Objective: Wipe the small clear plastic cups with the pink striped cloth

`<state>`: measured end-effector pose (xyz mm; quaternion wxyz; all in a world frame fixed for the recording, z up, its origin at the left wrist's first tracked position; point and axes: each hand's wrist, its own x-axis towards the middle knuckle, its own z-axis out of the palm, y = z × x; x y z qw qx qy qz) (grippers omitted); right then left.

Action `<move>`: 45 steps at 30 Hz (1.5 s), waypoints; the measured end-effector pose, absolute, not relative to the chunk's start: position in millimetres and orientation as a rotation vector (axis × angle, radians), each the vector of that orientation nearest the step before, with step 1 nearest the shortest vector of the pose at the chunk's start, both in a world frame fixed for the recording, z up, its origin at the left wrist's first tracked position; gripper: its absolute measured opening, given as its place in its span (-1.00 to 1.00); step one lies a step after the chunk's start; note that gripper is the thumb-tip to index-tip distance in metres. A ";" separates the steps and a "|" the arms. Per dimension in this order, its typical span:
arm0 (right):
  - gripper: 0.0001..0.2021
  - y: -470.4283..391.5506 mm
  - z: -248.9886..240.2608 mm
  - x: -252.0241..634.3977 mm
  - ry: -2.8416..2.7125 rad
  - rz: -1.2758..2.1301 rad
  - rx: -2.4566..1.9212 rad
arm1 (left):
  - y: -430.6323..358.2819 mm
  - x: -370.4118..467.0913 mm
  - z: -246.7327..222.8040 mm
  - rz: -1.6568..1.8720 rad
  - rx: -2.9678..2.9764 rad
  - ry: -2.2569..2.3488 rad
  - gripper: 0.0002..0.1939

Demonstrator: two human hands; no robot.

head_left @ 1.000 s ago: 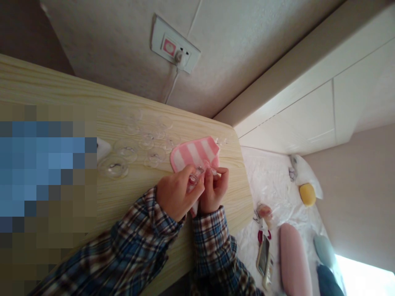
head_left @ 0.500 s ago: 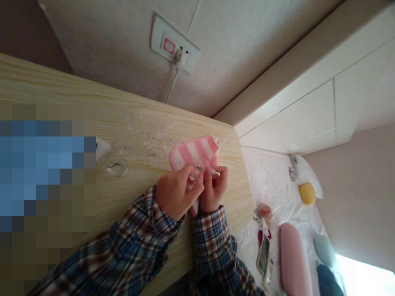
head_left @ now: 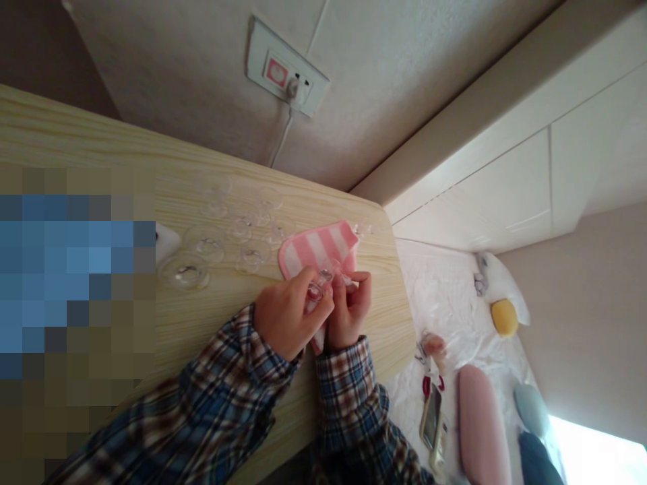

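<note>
Some clear plastic point(head_left: 317, 290), partly hidden, is pinched by the left hand point(head_left: 284, 313); right hand point(head_left: 348, 311) grips something indistinct point(head_left: 347, 278).

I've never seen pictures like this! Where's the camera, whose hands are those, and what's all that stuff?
There's no robot here, just a person with two bare hands and checked sleeves. The camera sits on the person's head and looks forward and down, so you see roughly what they see.

The left hand holds a small clear piece. The right hand is right beside it, fingertips close together; what they pinch is too small to tell. Under the hands is a pink-and-white striped cloth. On the wooden tabletop, to the left, lie several see-through round pieces. Behind is a wall socket with a plug in it. The blocky squares at the left hide whatever is there.
</note>
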<state>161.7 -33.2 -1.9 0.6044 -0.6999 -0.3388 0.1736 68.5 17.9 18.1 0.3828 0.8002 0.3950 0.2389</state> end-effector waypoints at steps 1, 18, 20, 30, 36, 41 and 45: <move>-0.87 -33.0 -1.7 161.6 -0.785 0.402 -1.614 | 17.7 68.3 17.9 0.615 2.043 1.003 -0.79; -0.87 -32.5 0.6 159.9 -0.788 0.410 -1.588 | 17.3 67.1 19.1 0.591 2.067 1.003 -0.80; -0.87 -32.4 1.1 160.0 -0.782 0.411 -1.589 | 16.8 66.6 18.8 0.592 2.066 1.006 -0.79; -0.86 -32.3 2.0 160.8 -0.763 0.415 -1.590 | 17.2 68.0 18.7 0.601 2.104 1.013 -0.78; -0.86 -31.9 3.0 159.6 -0.774 0.431 -1.575 | 16.2 67.1 18.0 0.604 2.105 1.008 -0.77; -0.87 -32.0 3.2 160.3 -0.748 0.440 -1.537 | 16.2 67.6 18.8 0.599 2.092 0.998 -0.76; -0.86 -31.8 3.1 160.9 -0.751 0.436 -1.552 | 15.6 67.2 19.8 0.616 2.073 1.000 -0.79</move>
